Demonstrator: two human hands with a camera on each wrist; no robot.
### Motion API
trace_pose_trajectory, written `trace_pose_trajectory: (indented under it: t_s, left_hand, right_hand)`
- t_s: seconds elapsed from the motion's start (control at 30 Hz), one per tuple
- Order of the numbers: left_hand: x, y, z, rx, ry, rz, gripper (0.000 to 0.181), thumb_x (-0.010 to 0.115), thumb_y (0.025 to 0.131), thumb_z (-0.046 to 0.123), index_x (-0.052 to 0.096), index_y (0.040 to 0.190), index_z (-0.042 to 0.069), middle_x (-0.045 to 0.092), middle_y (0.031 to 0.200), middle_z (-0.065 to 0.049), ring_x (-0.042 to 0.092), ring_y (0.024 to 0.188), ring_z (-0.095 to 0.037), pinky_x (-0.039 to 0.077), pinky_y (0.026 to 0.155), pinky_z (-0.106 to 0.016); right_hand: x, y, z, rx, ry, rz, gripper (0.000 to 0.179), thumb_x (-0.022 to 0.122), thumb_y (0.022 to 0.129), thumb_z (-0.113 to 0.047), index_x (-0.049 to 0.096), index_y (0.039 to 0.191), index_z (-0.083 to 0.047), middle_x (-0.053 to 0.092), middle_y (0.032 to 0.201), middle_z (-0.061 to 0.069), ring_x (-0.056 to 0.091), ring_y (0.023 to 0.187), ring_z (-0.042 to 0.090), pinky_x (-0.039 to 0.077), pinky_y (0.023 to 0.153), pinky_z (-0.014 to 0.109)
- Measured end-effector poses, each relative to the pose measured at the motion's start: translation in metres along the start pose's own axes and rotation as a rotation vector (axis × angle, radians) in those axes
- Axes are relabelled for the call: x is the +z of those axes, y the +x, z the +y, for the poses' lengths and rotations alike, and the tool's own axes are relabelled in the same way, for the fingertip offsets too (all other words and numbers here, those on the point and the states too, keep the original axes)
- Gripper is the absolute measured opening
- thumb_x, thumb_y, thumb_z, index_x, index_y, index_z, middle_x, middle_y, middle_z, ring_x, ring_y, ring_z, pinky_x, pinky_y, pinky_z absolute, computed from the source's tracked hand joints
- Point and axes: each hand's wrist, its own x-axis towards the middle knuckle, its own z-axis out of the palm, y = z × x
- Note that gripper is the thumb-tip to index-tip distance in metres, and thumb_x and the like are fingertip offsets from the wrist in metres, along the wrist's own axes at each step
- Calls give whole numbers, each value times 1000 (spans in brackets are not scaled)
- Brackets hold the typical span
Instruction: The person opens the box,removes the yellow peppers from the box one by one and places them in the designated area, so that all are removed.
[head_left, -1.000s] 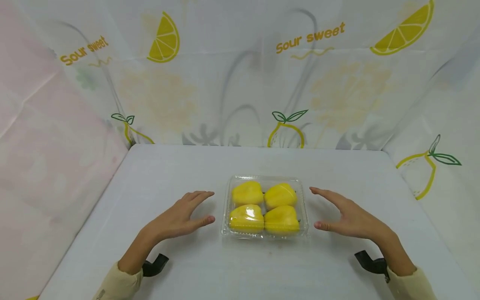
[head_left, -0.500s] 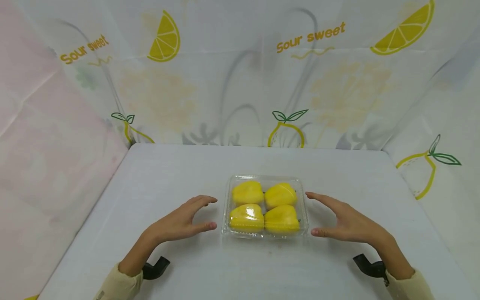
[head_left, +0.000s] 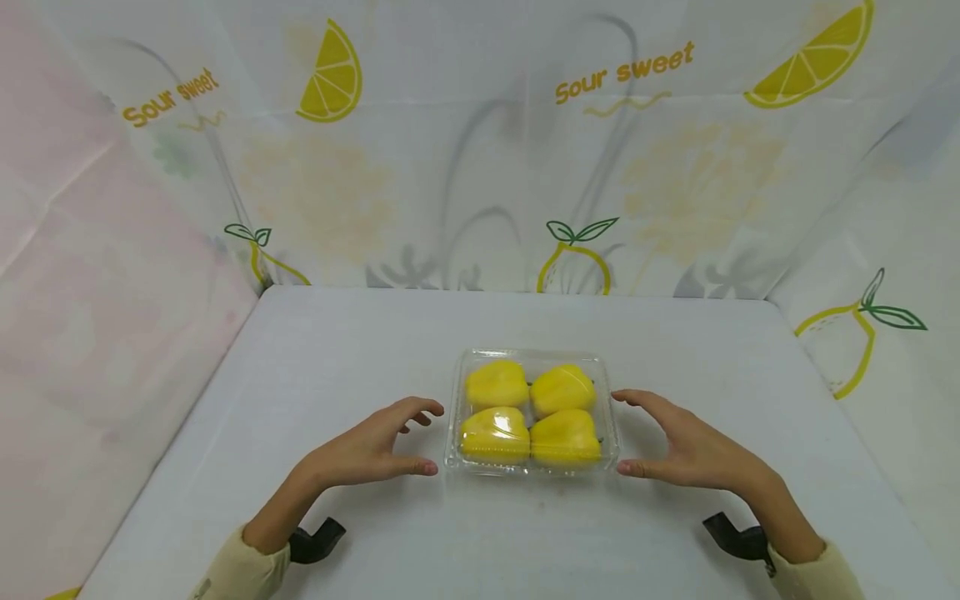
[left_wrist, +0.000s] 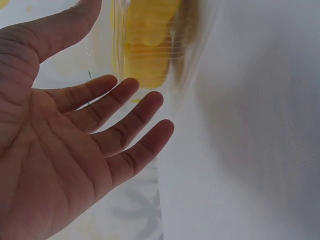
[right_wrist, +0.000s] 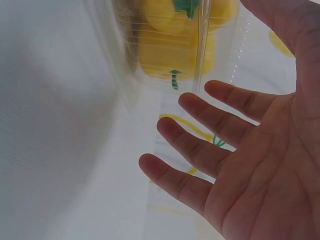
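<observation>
A clear plastic clamshell box (head_left: 525, 362) sits on the white table, its lid down. Inside lie several yellow bell peppers (head_left: 564, 438) in two rows; green stems show through the wall in the right wrist view. My left hand (head_left: 371, 446) is just off the box's left side, fingers spread and slightly bent, thumb nearer to me. On the other side my right hand (head_left: 693, 446) has its fingertips close to the box's right edge, palm facing it. Neither hand holds anything. Both wrist views show the palms and loose fingers beside the box wall (left_wrist: 120, 45).
The white table (head_left: 525, 533) stretches around the box on all sides. A printed cloth (head_left: 480, 167) with lemon drawings hangs behind the table and along its sides. Black curved mounts (head_left: 318, 542) stick out from both wrists.
Both hands have moved in toward the box and slightly nearer to me. The left fingers have bent a little more. The box and peppers have stayed in place.
</observation>
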Motion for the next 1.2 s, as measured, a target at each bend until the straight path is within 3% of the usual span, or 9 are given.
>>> trace_pose_trajectory:
  t_s: [0.47,0.63,0.9,1.2]
  left_hand:
    - [7,4,4,-63,-39,-1,71,79,85,35,44,140,9,50,138,-7,55,117,-23,46,95,-48]
    - [8,5,4,-65,-36,9,70,80,84,35,45,139,10,51,137,-5,56,116,-20,47,95,-45]
    - [9,7,3,-53,-53,6,71,83,82,29,45,137,9,51,136,-3,57,114,-19,48,93,-43]
    - [10,10,2,-71,-77,-2,67,84,80,21,46,133,9,53,131,-3,58,112,-18,49,92,-40]
  right_hand:
    - [4,1,-1,12,7,0,85,80,78,-51,44,144,-13,48,145,3,48,130,29,41,99,56]
    - [6,1,-1,3,27,-2,85,82,78,-47,44,144,-11,49,144,3,49,128,28,42,99,56]
    - [7,1,0,-4,22,4,87,77,79,-55,42,146,-12,50,143,1,51,127,25,42,99,54]
    - [9,0,1,8,45,-7,85,77,80,-53,39,147,-16,53,139,3,54,124,27,43,96,59]
